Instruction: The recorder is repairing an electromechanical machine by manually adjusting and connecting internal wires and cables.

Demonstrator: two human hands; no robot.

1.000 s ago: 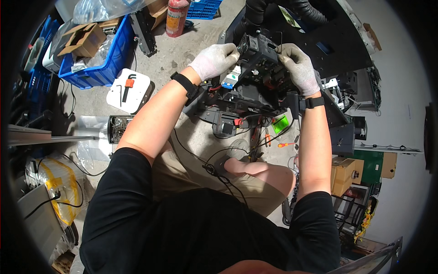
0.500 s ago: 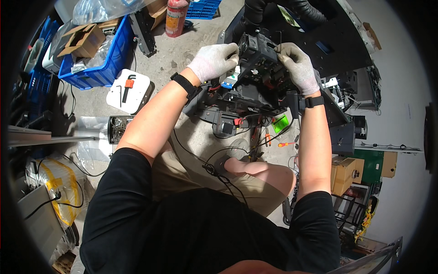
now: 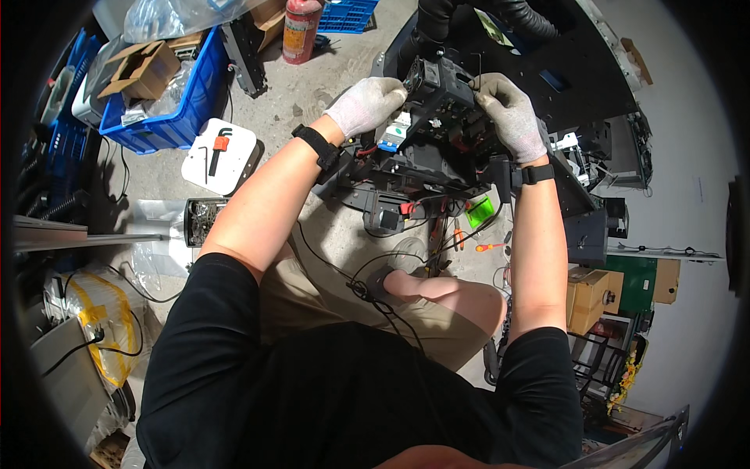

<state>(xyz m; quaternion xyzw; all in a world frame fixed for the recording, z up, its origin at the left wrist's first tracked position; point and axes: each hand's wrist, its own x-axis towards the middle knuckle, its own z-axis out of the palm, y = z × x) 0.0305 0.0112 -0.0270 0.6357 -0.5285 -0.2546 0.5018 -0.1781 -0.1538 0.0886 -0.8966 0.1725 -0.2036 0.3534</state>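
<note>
A dark machine assembly point(image 3: 445, 94) with exposed boards, wires and black brackets stands in front of me. My left hand point(image 3: 366, 105), in a whitish work glove, is at the upper left side of this assembly. Its fingers are pinched together, and what lies between them is hidden. On the opposite side, my gloved right hand point(image 3: 508, 113) has its thumb and index finger closed around a thin black hex key point(image 3: 480, 61), whose bent end sticks up above the fingers. Below the left hand, a white-and-blue part point(image 3: 393, 134) sits on the assembly.
A white stool point(image 3: 207, 176) at left carries hex keys in an orange holder point(image 3: 220, 144). Beyond it stand a blue crate point(image 3: 148, 141) and a red cylinder point(image 3: 300, 35). Cables point(image 3: 359, 288), a green tray point(image 3: 480, 213) and a screwdriver point(image 3: 489, 248) lie on the floor near my feet.
My left hand has shifted slightly, its fingers drawing closer together at the assembly's edge. The right hand and the hex key have stayed nearly still.
</note>
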